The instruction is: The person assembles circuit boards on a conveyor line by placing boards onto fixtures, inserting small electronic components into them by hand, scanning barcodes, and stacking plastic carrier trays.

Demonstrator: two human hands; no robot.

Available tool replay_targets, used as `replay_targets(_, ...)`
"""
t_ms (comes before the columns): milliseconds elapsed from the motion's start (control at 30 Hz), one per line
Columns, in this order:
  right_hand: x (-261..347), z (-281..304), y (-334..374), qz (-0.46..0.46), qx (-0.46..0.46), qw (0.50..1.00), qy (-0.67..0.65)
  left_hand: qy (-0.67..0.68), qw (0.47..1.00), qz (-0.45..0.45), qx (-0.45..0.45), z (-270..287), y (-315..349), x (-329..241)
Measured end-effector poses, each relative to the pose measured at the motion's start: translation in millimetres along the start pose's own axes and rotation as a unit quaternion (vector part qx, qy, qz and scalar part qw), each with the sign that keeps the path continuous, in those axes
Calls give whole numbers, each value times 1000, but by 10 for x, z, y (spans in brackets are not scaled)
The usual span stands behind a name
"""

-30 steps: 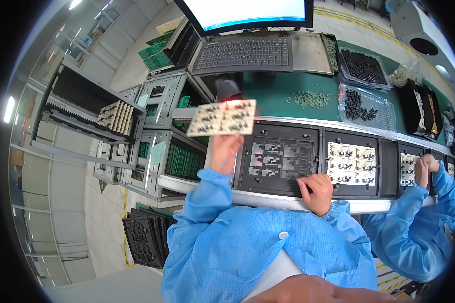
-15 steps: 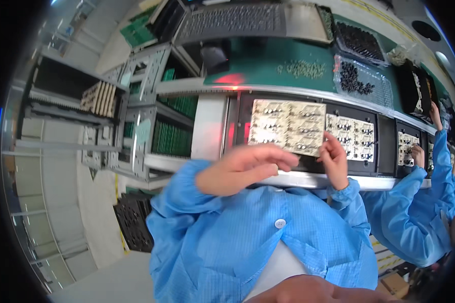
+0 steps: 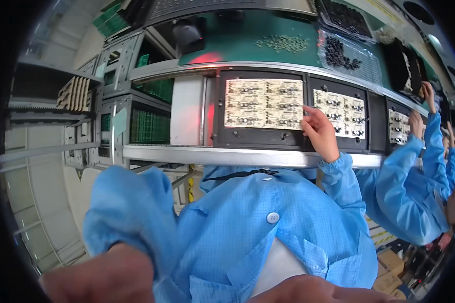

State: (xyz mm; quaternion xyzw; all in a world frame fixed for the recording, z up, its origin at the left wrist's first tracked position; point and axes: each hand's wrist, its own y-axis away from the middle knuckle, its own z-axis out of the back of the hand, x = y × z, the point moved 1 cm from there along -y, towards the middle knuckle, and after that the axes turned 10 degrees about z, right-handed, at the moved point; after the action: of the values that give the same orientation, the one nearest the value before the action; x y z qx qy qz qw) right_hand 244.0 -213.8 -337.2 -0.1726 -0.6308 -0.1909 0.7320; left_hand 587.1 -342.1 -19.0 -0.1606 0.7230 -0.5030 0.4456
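A cream-coloured circuit board panel (image 3: 264,103) with rows of small dark parts sits in a black carrier frame (image 3: 247,137) on the line in front of me. My right hand (image 3: 319,132) is at the panel's right edge, its thumb and fingers closed on that edge near the lower right corner. At the lower left, my left hand (image 3: 103,275) is raised close to the camera, away from the boards. It is blurred and its fingers cannot be made out. Just right of my right hand lies a second board panel (image 3: 346,113) in its own black carrier.
Metal racks (image 3: 149,118) of green boards stand at the left. Beyond the rail (image 3: 187,65), a green mat (image 3: 237,38) carries loose pale parts (image 3: 285,44) and a clear tray (image 3: 369,70) of black parts. Co-workers' hands (image 3: 416,124) work farther right.
My left hand has gone from above the board panel down to the lower left, nearer the camera. The panel, tilted before, now lies level in its carrier. My right hand stays at its edge.
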Motion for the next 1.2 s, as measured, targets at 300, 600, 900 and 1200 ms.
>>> replay_targets(300, 33, 104, 1, -20, -56, 997, 54, 27, 951, -282, -125, 272, 569, 422)
replay_targets(600, 221, -188, -8, 207, -32, 873, 440, -379, 824, 339, 251, 50, 1541, 1898)
replay_targets(900, 161, -430, 155, 265, -53, 882, 385, -451, 800, 262, 297, 13, 2145, 2315)
replay_targets(1200, 208, -274, -66, 129, -106, 942, 290, -478, 801, 225, 283, -65, 2242, 2392)
